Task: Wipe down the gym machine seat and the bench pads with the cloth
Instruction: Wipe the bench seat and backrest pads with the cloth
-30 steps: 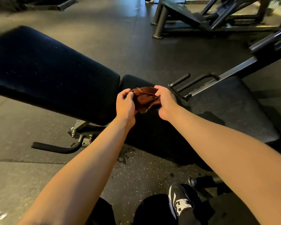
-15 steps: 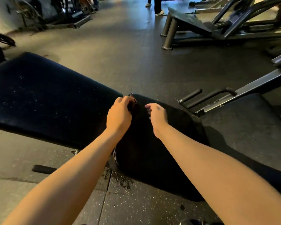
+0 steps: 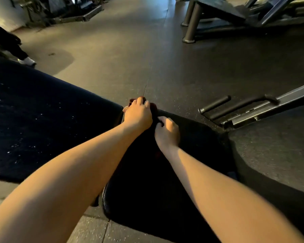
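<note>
A dark bench back pad (image 3: 33, 120) lies to the left, speckled with pale dust. Beside it, under my arms, is the black seat pad (image 3: 147, 181). A reddish-brown cloth (image 3: 154, 107) is bunched at the far end of the seat pad, mostly hidden under my left hand (image 3: 139, 114), which grips it from above. My right hand (image 3: 167, 130) sits just to the near right of it, fingers curled, pinching the cloth's near edge.
A grey padded platform (image 3: 274, 148) lies to the right, with a metal bar and black handles (image 3: 235, 109) above it. A machine frame (image 3: 218, 18) stands at the far right. Another person's leg and white shoe (image 3: 26, 61) are at the far left. Rubber floor lies beyond.
The cloth was held up between both hands; it is now pressed down at the far end of the seat pad. My view has moved closer and tilted up.
</note>
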### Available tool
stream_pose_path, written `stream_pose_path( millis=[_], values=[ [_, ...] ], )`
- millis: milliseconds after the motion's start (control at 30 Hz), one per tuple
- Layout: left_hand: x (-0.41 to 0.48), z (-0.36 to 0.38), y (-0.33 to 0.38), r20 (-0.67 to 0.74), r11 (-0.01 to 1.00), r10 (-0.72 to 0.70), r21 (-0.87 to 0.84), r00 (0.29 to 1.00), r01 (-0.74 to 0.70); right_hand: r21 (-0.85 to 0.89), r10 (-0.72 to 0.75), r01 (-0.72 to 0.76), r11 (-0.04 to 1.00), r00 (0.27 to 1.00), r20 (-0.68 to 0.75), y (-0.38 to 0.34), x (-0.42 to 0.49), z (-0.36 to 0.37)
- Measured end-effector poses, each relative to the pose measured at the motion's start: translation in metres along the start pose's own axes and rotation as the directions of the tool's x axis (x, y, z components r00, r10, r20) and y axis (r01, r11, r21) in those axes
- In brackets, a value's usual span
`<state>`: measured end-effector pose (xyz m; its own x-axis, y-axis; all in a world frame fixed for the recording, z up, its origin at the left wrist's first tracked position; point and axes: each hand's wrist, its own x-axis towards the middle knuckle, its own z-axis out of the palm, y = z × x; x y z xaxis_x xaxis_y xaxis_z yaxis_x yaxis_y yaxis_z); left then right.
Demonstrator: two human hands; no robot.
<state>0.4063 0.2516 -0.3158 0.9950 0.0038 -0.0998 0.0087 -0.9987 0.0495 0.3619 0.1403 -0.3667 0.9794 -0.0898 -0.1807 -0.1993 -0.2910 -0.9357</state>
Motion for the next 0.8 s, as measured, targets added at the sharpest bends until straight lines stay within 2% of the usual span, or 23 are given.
stream_pose_path(
  millis=[100,233,333,433,533,700,800],
  values=[
    [0.024,0.002,-0.003,0.017,0.999,-0.047,-0.007,0.999,0.048,-0.073,-0.022,0.017,0.997,0.997,-0.067,-0.002,0.012,0.007],
    [0.033,-0.004,-0.002,0.045,0.994,-0.101,-0.044,0.994,0.103,-0.191,-0.139,0.138,0.972,0.99,0.008,0.004,0.011,-0.001],
    [0.019,-0.011,-0.011,0.005,0.989,-0.141,-0.042,0.99,0.141,-0.243,-0.206,0.201,0.949,0.979,0.007,0.006,0.005,0.0],
    [-0.002,-0.011,-0.018,-0.084,0.993,-0.112,0.026,0.99,0.115,-0.27,-0.232,0.212,0.939,0.972,-0.045,0.005,0.001,0.006],
    [-0.009,-0.007,-0.017,-0.105,0.994,-0.048,0.088,0.993,0.057,-0.315,-0.259,0.244,0.917,0.966,-0.006,0.007,-0.002,0.005],
    [0.026,-0.01,-0.005,0.016,0.995,-0.066,0.075,0.998,0.065,-0.297,-0.244,0.267,0.917,0.963,0.114,0.025,-0.015,-0.023],
    [0.047,-0.01,0.006,0.057,0.995,-0.026,0.095,0.998,0.021,-0.419,-0.185,0.18,0.89,0.982,0.027,0.056,-0.015,-0.051]
  ],
)
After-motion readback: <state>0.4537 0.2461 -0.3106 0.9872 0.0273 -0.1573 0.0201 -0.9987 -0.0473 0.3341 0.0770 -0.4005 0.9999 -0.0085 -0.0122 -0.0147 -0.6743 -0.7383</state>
